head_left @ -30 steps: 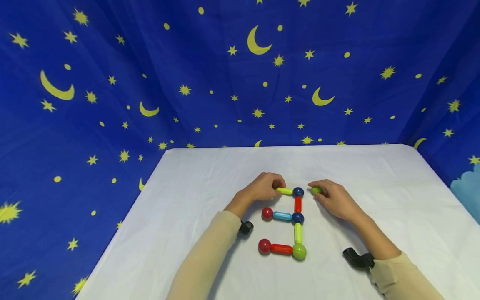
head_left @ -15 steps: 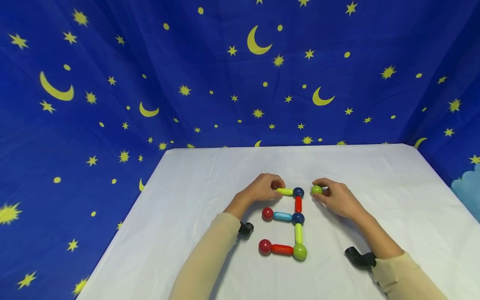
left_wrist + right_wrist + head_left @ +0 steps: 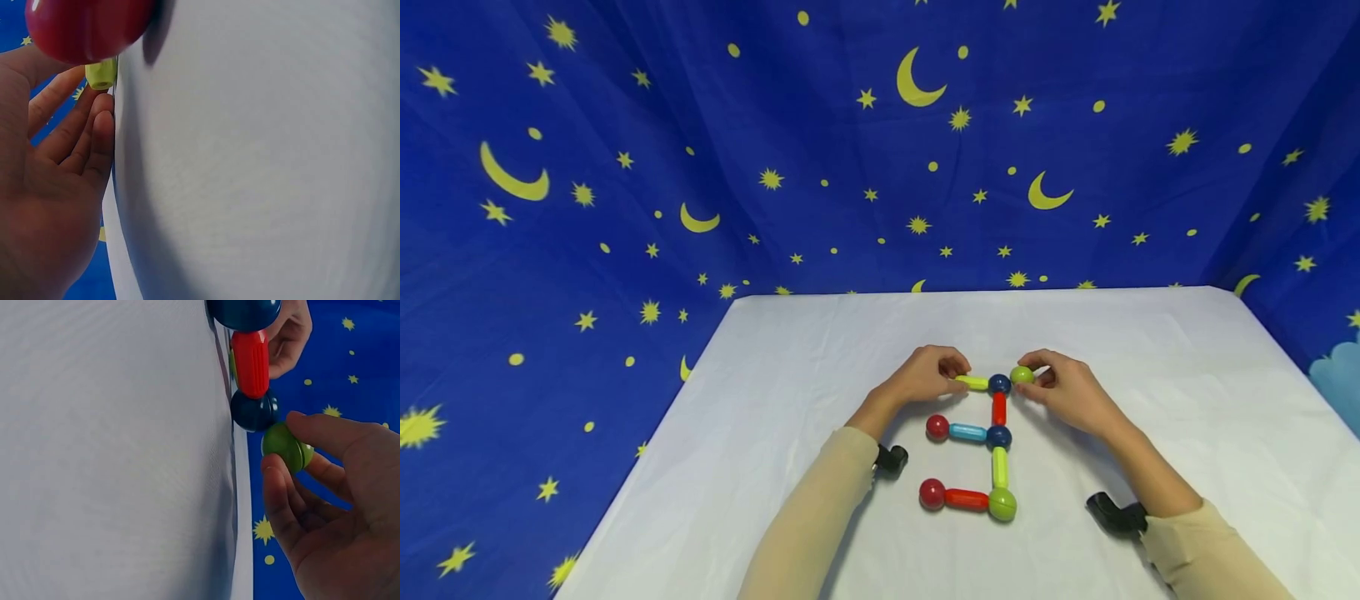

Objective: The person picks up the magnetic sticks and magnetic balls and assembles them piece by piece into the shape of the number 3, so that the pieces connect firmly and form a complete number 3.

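My left hand (image 3: 925, 375) pinches the left end of a yellow-green toy building rod (image 3: 974, 382). The rod's right end meets the far dark blue ball (image 3: 999, 383). Between the fingertips of my right hand (image 3: 1067, 393) is a lime-green ball (image 3: 285, 447), just right of that blue ball; whether the two touch I cannot tell. A red rod (image 3: 999, 409) runs from the far blue ball to a second dark blue ball (image 3: 998, 437). In the left wrist view a red ball (image 3: 87, 28) hides part of the held rod.
From the second blue ball, a light blue rod (image 3: 967, 432) leads to a red ball (image 3: 937, 427). Another yellow-green rod (image 3: 1000, 467) reaches a green ball (image 3: 1002, 504), then a red rod (image 3: 966, 499) and red ball (image 3: 932, 494). Blue star-patterned cloth (image 3: 820, 150) surrounds the white table (image 3: 760, 367).
After a slight shift right, my right hand has moved left, bringing the lime-green ball from a gap right up beside the far blue ball. My left hand stays on the yellow-green rod.
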A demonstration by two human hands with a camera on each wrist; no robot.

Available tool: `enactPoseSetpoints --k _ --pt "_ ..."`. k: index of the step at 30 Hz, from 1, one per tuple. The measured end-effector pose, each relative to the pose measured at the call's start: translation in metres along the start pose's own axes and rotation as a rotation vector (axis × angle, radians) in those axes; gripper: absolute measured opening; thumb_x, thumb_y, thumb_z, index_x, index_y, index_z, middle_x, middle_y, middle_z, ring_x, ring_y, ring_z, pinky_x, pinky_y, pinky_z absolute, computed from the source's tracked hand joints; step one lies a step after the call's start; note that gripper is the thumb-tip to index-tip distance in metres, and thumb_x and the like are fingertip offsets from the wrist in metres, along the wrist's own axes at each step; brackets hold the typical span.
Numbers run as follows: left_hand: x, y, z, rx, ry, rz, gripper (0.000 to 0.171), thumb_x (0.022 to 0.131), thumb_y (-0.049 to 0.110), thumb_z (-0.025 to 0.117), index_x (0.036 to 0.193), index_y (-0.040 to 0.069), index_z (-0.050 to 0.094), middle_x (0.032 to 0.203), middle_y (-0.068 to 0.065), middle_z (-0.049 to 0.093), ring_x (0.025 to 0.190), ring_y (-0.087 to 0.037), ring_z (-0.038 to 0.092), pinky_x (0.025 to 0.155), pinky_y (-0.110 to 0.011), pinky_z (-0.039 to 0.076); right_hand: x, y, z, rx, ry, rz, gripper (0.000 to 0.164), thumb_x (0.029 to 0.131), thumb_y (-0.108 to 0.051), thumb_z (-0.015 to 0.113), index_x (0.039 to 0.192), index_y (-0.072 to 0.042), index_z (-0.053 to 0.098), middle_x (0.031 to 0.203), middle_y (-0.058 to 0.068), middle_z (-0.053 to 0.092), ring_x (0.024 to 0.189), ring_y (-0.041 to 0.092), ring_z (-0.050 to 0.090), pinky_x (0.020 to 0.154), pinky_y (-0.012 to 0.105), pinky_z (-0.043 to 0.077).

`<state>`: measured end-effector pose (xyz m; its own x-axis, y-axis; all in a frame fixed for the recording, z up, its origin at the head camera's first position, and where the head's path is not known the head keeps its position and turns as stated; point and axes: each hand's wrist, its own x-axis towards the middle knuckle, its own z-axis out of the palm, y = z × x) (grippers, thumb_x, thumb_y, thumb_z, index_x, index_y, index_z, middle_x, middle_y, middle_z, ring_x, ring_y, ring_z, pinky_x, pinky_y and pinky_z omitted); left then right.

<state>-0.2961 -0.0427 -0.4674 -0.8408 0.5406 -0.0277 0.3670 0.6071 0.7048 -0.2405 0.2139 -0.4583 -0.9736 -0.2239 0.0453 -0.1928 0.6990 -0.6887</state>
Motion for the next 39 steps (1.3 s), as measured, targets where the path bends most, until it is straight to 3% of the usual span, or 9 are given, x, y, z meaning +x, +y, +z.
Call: enactPoseSetpoints --k 13,22,39 --pt "-0.003 -0.008 -0.002 -0.041 0.029 0.004 0.020 0.077 0.016 0.076 0.096 0.016 0.068 0.088 0.005 0.066 0.078 -0.007 0.057 0.072 -0.018 0.048 0.000 -0.003 0.001 0.032 0.001 -0.033 0.045 0.085 -0.029 0.070 0.123 -0.010 0.057 0.113 0.009 0.065 0.085 0.016 0.064 0.063 0.026 0.051" --pt "-0.003 -0.005 0.000 0.059 0.022 0.012 0.022 0.076 0.016 0.077 0.096 0.017 0.069 0.086 0.004 0.064 0.078 -0.006 0.055 0.070 -0.017 0.045 0.003 -0.008 0.004 0.050 0.014 -0.060 0.041 0.085 -0.030 0.069 0.121 -0.013 0.058 0.113 0.006 0.065 0.088 0.018 0.064 0.070 0.028 0.052" --pt "-0.006 -0.013 0.003 -0.189 0.108 0.030 0.024 0.078 0.026 0.077 0.100 0.022 0.070 0.089 0.007 0.067 0.078 -0.006 0.058 0.071 -0.020 0.048 0.010 -0.027 0.014 0.053 0.021 -0.127 0.038 0.087 -0.030 0.067 0.122 -0.018 0.059 0.109 0.003 0.067 0.089 0.017 0.065 0.078 0.035 0.055"
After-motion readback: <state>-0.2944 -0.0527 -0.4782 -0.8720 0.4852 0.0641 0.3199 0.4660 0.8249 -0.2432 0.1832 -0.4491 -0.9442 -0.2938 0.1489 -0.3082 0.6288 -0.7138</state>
